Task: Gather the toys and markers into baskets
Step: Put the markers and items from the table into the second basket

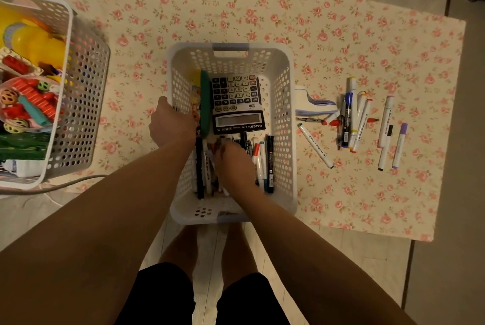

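Gripping basket rim with left hand, fingers curled over it. Right hand down in markers inside; cannot tell whether fingers grip any, buried. Loose markers out on cloth, right of basket, well apart. Could snag markers pulling out and flick them over wall; could tip basket yanking rim.

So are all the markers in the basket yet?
No: several markers lie out on the floral cloth, right of the white basket.
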Motion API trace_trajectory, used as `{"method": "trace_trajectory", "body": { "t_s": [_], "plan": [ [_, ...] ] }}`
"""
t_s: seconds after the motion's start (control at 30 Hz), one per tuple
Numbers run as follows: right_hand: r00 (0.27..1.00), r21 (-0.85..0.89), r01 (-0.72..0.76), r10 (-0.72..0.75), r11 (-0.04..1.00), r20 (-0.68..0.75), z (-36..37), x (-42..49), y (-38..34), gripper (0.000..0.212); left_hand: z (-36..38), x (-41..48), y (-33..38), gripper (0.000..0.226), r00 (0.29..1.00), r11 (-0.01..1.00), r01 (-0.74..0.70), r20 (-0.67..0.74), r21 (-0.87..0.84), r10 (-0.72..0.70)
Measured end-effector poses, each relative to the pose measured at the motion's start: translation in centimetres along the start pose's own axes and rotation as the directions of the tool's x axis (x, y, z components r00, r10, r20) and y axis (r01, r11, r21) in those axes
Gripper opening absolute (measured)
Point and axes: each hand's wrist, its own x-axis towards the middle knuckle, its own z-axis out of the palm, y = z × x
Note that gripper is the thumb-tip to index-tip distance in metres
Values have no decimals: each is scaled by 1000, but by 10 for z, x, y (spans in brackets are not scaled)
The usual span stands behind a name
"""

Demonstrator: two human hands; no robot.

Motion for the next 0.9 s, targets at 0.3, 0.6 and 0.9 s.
{"method": "trace_trajectory", "body": {
  "t_s": [0.3, 0.6, 0.9],
  "plan": [
    [808, 240, 238, -55, 941, -586, -123, 33, -22, 18, -1, -1, 1, 8, 1000, 1000, -5, 14, -12, 5],
    [862, -215, -99, -24, 972, -506, -146, 52, 103, 24, 2, 1, -1, 16, 1000, 1000, 7, 7, -2, -7],
    [997, -633, 13, -62, 774, -56, -144, 68, 136, 25, -1, 0, 0, 18, 1000, 1000, -5, 11, -5, 5]
  ]
}}
